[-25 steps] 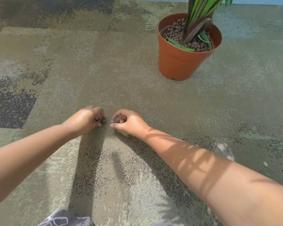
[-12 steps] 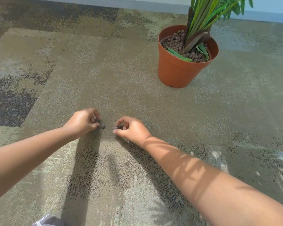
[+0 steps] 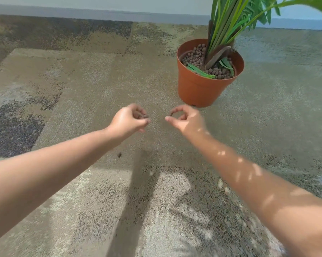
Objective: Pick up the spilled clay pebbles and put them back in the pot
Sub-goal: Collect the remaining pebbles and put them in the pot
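Both hands have risen off the carpet, left hand and right hand each curled shut on clay pebbles just short of the pot, where a loosened pinch could scatter them like the stray pebble below.

Bright sunlight, hard dappled shadows, slight motion blur.
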A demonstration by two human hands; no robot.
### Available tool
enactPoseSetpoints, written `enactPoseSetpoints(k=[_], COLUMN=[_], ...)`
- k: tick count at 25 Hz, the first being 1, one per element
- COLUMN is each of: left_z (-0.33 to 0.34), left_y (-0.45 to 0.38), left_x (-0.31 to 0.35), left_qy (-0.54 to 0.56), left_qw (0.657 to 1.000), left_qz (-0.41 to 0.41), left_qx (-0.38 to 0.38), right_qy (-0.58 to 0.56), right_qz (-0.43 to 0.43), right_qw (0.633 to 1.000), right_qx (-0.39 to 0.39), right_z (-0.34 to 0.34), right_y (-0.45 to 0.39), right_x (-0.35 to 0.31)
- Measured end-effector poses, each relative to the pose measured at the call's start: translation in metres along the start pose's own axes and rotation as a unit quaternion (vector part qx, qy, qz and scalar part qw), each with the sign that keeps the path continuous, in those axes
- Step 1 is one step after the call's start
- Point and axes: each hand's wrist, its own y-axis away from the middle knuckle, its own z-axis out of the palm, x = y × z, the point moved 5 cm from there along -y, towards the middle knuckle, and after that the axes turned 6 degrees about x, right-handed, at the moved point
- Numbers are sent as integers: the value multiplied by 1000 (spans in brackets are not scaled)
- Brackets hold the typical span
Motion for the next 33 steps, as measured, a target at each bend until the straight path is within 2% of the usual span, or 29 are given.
enactPoseSetpoints(k=[6,11,15,18,20,22,24,26,27,29,33], left_z=[44,60,63,38,16,-6,-24,-33,-33,-26,-22], left_y=[-41,-72,-74,-67,-60,-48,-30,-8,5,22,17], left_x=[98,148,130,87,54,20,-20,-59,-77,-102,-109], left_qy=[122,146,69,90,88,25,-104,-268,-317,-333,-316], left_qw=[992,989,997,995,996,1000,994,960,943,934,945], left_qz=[29,18,36,36,20,12,10,4,-1,-10,33], left_qx=[7,31,-15,6,22,3,-34,-79,-105,-129,-74], right_qy=[61,117,164,120,101,114,136,152,161,167,160], right_qz=[-65,-25,-7,-70,-124,-141,-118,-81,-66,-53,-83], right_qw=[988,976,974,977,978,981,984,982,978,972,966], right_qx=[123,183,159,161,135,73,-5,-79,-112,-159,-186], right_z=[-85,-131,-143,-132,-109,-78,-47,-12,6,41,87], right_y=[-46,-87,-91,-65,-42,-21,-3,13,22,37,54], right_x=[-44,-40,-29,-25,-22,-15,-3,14,22,33,32])
